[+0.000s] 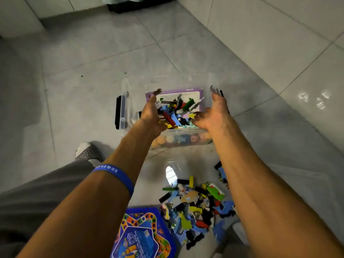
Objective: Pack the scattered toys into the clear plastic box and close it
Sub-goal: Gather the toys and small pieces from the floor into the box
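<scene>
Toys are piling up in the clear plastic box; left hand and right hand are hovering over it, fingers spread wide, holding nothing.

The floor is made of large grey tiles with a glossy surface, and thin grout lines run across it. On the right side a white tiled wall rises from the floor. At the top, in the middle, there is a dark base of some furniture, and light cabinets stand to its left. At the lower left a leg in grey trousers is visible, and a foot in a grey perforated slipper with a white sock rests on the tiles. A blue wristband sits around one forearm.
</scene>
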Demonstrator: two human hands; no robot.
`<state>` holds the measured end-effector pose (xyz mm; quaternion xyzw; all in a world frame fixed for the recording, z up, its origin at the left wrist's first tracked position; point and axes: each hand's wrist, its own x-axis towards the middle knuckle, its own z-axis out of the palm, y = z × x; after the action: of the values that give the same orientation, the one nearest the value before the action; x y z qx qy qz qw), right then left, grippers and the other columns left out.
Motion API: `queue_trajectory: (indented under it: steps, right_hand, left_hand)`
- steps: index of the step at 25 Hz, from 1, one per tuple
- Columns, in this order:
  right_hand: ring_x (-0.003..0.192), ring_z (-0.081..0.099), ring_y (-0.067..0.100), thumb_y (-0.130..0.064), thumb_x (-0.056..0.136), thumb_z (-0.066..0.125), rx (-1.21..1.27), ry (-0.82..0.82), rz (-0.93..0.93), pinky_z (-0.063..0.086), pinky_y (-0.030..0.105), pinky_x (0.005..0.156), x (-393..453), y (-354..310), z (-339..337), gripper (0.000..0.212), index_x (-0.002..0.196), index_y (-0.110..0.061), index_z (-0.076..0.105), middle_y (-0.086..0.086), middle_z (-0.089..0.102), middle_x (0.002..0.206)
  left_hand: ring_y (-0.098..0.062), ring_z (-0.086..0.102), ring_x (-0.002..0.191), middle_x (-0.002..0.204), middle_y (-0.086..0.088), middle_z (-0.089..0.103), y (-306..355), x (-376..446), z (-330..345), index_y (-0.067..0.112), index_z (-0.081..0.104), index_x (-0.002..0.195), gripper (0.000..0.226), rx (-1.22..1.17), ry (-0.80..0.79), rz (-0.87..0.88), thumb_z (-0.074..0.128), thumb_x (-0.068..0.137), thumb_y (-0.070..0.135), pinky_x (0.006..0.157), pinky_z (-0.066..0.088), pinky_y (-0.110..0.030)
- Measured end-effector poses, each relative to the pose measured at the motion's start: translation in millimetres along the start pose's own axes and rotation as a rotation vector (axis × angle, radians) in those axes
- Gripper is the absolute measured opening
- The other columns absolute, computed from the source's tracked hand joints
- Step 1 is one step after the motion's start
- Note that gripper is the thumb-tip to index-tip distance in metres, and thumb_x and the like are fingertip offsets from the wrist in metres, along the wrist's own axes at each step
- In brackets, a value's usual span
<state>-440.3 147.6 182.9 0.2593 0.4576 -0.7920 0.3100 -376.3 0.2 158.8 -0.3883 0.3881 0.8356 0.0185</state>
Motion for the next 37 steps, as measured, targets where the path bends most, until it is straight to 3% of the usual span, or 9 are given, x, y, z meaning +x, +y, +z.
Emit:
queue_trajectory:
  steps: [3, 5, 9, 12, 16, 21, 28, 33, 37]
  right_hand:
    - [0.079, 0.065, 0.024, -0.027, 0.094, 0.049, -0.202, 0.138, -0.200, 0.054, 0.036, 0.070, 8, 30, -51, 0.031, 0.111, -0.005, 0.062, 0.011, 0.069, 0.092]
    - [0.058, 0.062, 0.023, -0.018, 0.089, 0.055, -0.364, 0.383, -0.298, 0.052, 0.028, 0.052, 18, 67, -119, 0.023, 0.099, -0.001, 0.067, 0.010, 0.070, 0.075]
    - [0.075, 0.064, 0.031, -0.024, 0.093, 0.048, -0.781, 0.738, 0.004, 0.056, 0.043, 0.068, 26, 130, -269, 0.031, 0.102, -0.001, 0.067, 0.019, 0.069, 0.096]
    - [0.087, 0.059, 0.032, -0.020, 0.095, 0.050, -1.171, 0.588, 0.014, 0.049, 0.039, 0.077, 30, 149, -296, 0.023, 0.100, -0.005, 0.066, 0.020, 0.066, 0.107]
    - [0.110, 0.057, 0.035, -0.011, 0.089, 0.060, -1.569, 0.189, -0.423, 0.049, 0.040, 0.085, 55, 172, -278, 0.030, 0.119, -0.008, 0.061, 0.016, 0.059, 0.121]
    - [0.079, 0.062, 0.033, -0.008, 0.078, 0.067, -1.956, 0.113, -0.681, 0.049, 0.036, 0.061, 89, 198, -281, 0.016, 0.093, -0.014, 0.067, 0.009, 0.065, 0.093]
    - [0.077, 0.058, 0.028, -0.033, 0.084, 0.056, -2.083, 0.209, -0.661, 0.044, 0.038, 0.067, 96, 209, -285, 0.015, 0.083, -0.019, 0.062, 0.004, 0.059, 0.081]
    - [0.057, 0.046, 0.017, -0.022, 0.084, 0.046, -1.457, 0.315, -0.505, 0.041, 0.029, 0.057, 92, 192, -274, 0.020, 0.070, -0.014, 0.057, 0.002, 0.052, 0.062]
    - [0.050, 0.047, 0.021, -0.001, 0.084, 0.043, -0.228, 0.513, -0.122, 0.039, 0.029, 0.054, 85, 143, -268, 0.026, 0.062, -0.006, 0.055, 0.007, 0.052, 0.053]
  left_hand:
    - [-0.023, 0.061, 0.091, 0.112, -0.015, 0.064, -39, -4, -14, 0.011, 0.062, 0.110, 0.030, 0.187, 0.298, 0.301, 0.055, 0.089, 0.032, 0.079, 0.054, -0.038]
    - [-0.021, 0.060, 0.092, 0.103, -0.007, 0.063, -94, -17, -30, 0.012, 0.061, 0.109, 0.019, 0.286, 0.274, 0.415, 0.051, 0.094, 0.019, 0.079, 0.051, -0.037]
    - [-0.021, 0.061, 0.093, 0.101, -0.001, 0.063, -203, -15, -79, 0.017, 0.063, 0.103, 0.015, 0.963, 0.202, 0.287, 0.058, 0.089, 0.015, 0.078, 0.047, -0.030]
    - [-0.022, 0.058, 0.099, 0.105, -0.003, 0.060, -248, -10, -103, 0.018, 0.058, 0.105, 0.018, 1.381, 0.066, 0.194, 0.057, 0.087, 0.020, 0.079, 0.044, -0.029]
    - [-0.022, 0.047, 0.118, 0.129, -0.003, 0.050, -267, 13, -94, 0.017, 0.050, 0.130, 0.040, 1.639, -0.134, 0.339, 0.052, 0.090, 0.012, 0.096, 0.037, -0.031]
    - [-0.027, 0.045, 0.125, 0.136, -0.007, 0.045, -303, 48, -82, 0.018, 0.044, 0.136, 0.045, 1.780, -0.290, 0.370, 0.049, 0.092, 0.007, 0.104, 0.040, -0.037]
    - [-0.022, 0.054, 0.111, 0.125, -0.004, 0.049, -310, 66, -75, 0.025, 0.046, 0.133, 0.044, 1.693, -0.222, 0.285, 0.051, 0.092, 0.008, 0.094, 0.046, -0.031]
    - [-0.024, 0.057, 0.093, 0.107, -0.007, 0.057, -297, 60, -90, 0.013, 0.062, 0.106, 0.024, 1.629, -0.097, 0.434, 0.056, 0.085, 0.003, 0.078, 0.050, -0.033]
    - [-0.027, 0.060, 0.096, 0.107, -0.009, 0.063, -319, 49, -70, 0.013, 0.062, 0.109, 0.023, 1.754, -0.447, 0.722, 0.059, 0.086, 0.011, 0.081, 0.053, -0.042]
